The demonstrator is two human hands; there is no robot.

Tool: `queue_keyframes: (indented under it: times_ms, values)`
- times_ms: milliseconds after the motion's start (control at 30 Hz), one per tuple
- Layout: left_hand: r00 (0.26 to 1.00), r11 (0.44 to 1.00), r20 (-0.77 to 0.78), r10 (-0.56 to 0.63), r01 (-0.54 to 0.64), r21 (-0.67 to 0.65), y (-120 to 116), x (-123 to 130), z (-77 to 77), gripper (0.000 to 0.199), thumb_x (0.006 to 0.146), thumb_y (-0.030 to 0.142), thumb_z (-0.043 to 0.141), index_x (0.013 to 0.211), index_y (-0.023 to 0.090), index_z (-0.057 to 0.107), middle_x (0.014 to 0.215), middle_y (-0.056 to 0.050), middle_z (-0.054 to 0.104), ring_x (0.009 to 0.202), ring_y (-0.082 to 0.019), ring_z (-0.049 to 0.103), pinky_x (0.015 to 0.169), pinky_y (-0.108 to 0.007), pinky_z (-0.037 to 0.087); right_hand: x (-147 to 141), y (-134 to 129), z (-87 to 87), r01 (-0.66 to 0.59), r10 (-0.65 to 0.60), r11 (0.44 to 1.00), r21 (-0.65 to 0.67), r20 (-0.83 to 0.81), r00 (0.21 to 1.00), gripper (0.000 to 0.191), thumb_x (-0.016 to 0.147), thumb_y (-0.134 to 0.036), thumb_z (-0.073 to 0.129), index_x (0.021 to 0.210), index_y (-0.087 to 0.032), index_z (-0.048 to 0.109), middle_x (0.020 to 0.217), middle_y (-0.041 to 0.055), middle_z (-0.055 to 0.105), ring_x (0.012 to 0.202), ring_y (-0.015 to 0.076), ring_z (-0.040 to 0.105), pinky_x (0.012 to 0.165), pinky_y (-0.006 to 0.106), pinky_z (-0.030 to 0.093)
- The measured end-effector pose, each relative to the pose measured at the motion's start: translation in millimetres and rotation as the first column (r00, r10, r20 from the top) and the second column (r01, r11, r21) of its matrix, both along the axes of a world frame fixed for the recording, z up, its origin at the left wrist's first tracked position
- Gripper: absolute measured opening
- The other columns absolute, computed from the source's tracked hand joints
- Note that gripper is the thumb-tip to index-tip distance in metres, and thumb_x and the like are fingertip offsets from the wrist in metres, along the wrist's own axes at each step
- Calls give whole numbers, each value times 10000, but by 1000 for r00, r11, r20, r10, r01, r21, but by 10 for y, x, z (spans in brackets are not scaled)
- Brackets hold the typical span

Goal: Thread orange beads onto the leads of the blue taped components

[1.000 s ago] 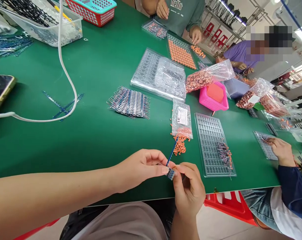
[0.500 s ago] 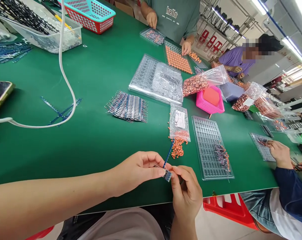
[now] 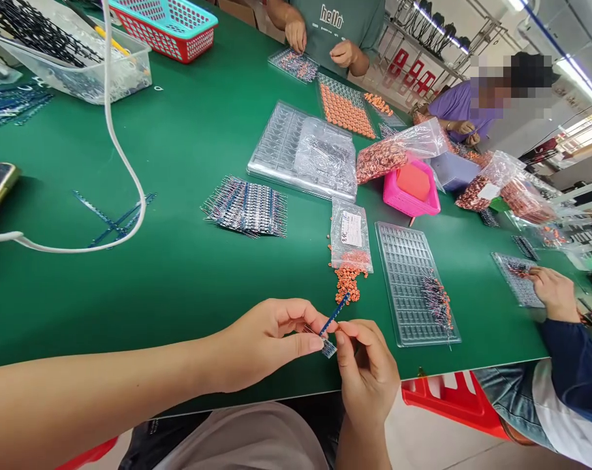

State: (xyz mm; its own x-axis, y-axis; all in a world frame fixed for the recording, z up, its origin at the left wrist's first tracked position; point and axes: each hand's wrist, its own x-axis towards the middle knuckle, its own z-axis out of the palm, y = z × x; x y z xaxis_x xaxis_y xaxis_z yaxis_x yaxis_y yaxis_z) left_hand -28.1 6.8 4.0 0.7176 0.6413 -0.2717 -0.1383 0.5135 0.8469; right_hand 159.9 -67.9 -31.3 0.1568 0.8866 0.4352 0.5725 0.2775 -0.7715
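Near the front edge of the green counter, both hands meet over a small patterned piece. The left hand has its thumb pressed toward curled fingers, gripping the piece, with a blue strip slanting up beside the fingertips. The right hand has thumb and forefinger brought together, pinching a tiny part too small to identify. Beyond them, loose orange pieces lie at the near end of a labelled clear bag. To the right sits a clear tray bearing wire-leaded parts; to the left, a fanned stack of component strips. Farther left, a white cable loops across crossed blue strips
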Motion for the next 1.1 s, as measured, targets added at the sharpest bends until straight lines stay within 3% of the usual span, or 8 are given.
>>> queue_keyframes:
  times_ms: [167,300,700,1100]
  values:
    - [996,971,-91,-18,39,235,-16,-22,25,96,898,270,636,857,183,626,1078,-70,721,1102,-227,641,1008,-369,475,-15,6,16,26,-27,999,23,42,999,160,913,-91,638,976,-230,688,842,17,694,749,146,669,611,245,538]
    - [992,943,-126,-11,52,330,-16,-42,18,103,927,282,618,898,187,641,1106,-72,728,1100,-222,650,1035,-374,472,-21,14,21,29,-29,1000,5,25,999,161,922,-97,632,989,-235,683,883,30,708,786,153,689,626,248,561]
    - [992,969,-120,28,2,246,-23,-23,12,103,913,270,625,843,194,615,1105,-70,741,1147,-230,649,1026,-361,484,-52,38,27,36,-39,999,24,95,995,177,922,-89,634,1003,-234,694,875,23,700,776,147,676,642,263,549]
    - [980,885,-193,53,43,463,-54,-42,7,97,936,251,581,918,187,650,1098,-88,739,1068,-212,680,988,-327,504,-52,21,22,53,-57,998,35,142,988,160,911,-103,645,985,-236,695,858,19,705,753,147,678,620,261,546]
